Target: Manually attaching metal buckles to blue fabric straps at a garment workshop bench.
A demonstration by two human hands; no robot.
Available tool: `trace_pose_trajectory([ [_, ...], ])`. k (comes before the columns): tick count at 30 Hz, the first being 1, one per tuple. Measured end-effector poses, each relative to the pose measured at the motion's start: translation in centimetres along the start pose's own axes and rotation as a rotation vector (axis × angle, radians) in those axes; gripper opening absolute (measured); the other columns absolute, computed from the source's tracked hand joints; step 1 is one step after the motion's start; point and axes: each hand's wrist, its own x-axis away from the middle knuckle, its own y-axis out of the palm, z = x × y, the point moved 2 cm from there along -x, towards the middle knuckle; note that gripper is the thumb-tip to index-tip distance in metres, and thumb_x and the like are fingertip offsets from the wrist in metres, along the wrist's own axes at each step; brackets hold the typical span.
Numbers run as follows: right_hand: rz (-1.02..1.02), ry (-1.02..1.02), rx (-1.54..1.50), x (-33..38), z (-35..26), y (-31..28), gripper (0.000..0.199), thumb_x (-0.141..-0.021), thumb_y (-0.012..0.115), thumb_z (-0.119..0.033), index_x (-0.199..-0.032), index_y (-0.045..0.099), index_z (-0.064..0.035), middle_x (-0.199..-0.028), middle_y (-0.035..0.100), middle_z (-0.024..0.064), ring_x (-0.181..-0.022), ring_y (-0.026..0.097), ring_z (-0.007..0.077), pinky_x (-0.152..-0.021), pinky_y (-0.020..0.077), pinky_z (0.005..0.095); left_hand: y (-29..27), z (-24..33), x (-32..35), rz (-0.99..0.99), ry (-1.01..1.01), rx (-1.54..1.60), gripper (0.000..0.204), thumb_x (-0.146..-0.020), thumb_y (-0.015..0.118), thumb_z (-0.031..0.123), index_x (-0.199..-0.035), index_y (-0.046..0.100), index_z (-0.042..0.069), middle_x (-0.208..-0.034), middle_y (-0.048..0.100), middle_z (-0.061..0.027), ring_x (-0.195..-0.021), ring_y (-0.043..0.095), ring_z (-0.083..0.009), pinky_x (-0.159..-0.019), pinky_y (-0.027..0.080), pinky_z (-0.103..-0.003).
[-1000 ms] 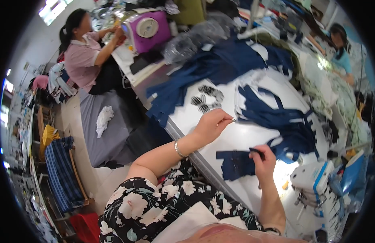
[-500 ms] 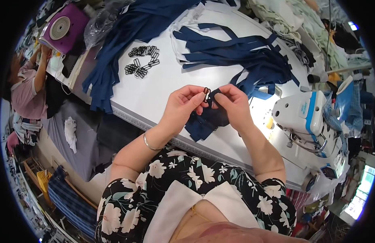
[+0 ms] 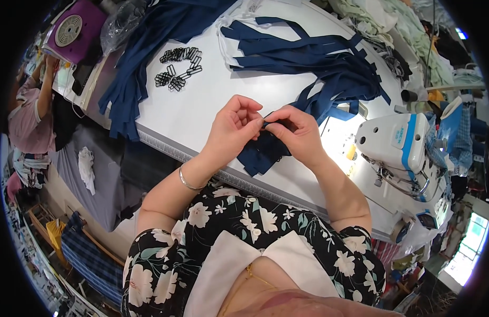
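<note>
Over the white table, my left hand [image 3: 235, 125] and my right hand [image 3: 297, 133] meet at the fingertips. The left pinches a small black slider buckle, now mostly hidden by the fingers. My right thumb and forefinger grip the end of a navy fabric strip [image 3: 259, 153], pressed up against the buckle. The rest of the navy fabric hangs below both hands onto the table near its front edge. Beyond my left hand lie loose black slider buckles [image 3: 176, 82], in an uneven cluster. Whether the strip passes through the held buckle cannot be seen.
Navy strips [image 3: 308, 55] spread across the far right, and more navy fabric [image 3: 131, 84] drapes over the left edge. A white and blue sewing machine [image 3: 390, 140] stands at the right under a bright lamp. A purple machine [image 3: 70, 31] and another person [image 3: 33, 121] are far left.
My hands have come together, and the strip end now meets the buckle, which was in plain sight between the left fingers before. The whole view has shifted slightly.
</note>
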Motion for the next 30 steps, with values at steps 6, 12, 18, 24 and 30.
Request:
trace_pose_trajectory([
  [6, 0.122, -0.343, 0.391, -0.2, -0.4, -0.3, 0.011, -0.079, 0.07, -0.004, -0.089, 0.067, -0.0045, -0.089, 0.061, 0.0059, -0.084, 0.06, 0.0198, -0.077, 0.0468, 0.0278, 0.3, -0.2, 0.5, 0.179, 0.298, -0.362, 0.027, -0.086, 0.063, -0.005, -0.108, 0.05, 0.002, -0.084, 0.058, -0.004, -0.07, 0.057, -0.0095, -0.065, 0.048, -0.022],
  [12, 0.129, -0.149, 0.29, -0.2, -0.2, -0.2, 0.012, -0.08, 0.068, -0.001, -0.091, 0.065, -0.0029, -0.083, 0.062, 0.0044, -0.075, 0.058, 0.013, -0.07, 0.0468, 0.0249, 1.1, -0.1, 1.2, 0.257, 0.638, -0.701, 0.029, -0.081, 0.064, -0.007, -0.106, 0.053, 0.002, -0.078, 0.06, -0.0104, -0.064, 0.059, -0.0209, -0.06, 0.05, -0.03],
  [18, 0.217, -0.107, 0.302, 0.0, 0.1, -0.3, 0.021, -0.08, 0.068, -0.001, -0.101, 0.064, -0.0016, -0.077, 0.064, 0.0019, -0.07, 0.058, 0.009, -0.066, 0.0464, 0.023, 1.8, -0.1, 0.9, 0.252, 0.893, -0.902, 0.034, -0.074, 0.066, -0.011, -0.104, 0.053, 0.001, -0.079, 0.059, -0.0125, -0.068, 0.058, -0.0304, -0.057, 0.049, -0.036],
  [24, 0.156, 0.023, 0.255, 0.2, -0.2, -0.4, 0.016, -0.087, 0.067, -0.002, -0.103, 0.064, -0.0018, -0.089, 0.063, -0.0006, -0.08, 0.056, 0.0048, -0.072, 0.0458, 0.0179, 1.8, -0.2, 1.3, 0.193, 0.895, -0.978, 0.035, -0.079, 0.065, -0.011, -0.109, 0.05, 0.002, -0.085, 0.06, -0.011, -0.069, 0.061, -0.0201, -0.062, 0.05, -0.029],
  [30, 0.176, 0.009, 0.213, 0.0, 0.5, -0.4, 0.011, -0.084, 0.07, -0.004, -0.093, 0.067, 0.0001, -0.085, 0.067, 0.0044, -0.074, 0.062, 0.0088, -0.068, 0.0497, 0.0223, 0.5, -0.4, 0.4, -0.02, 0.177, -0.075, 0.029, -0.091, 0.056, -0.003, -0.117, 0.043, 0.001, -0.084, 0.057, -0.0047, -0.072, 0.057, -0.0105, -0.07, 0.05, -0.026],
])
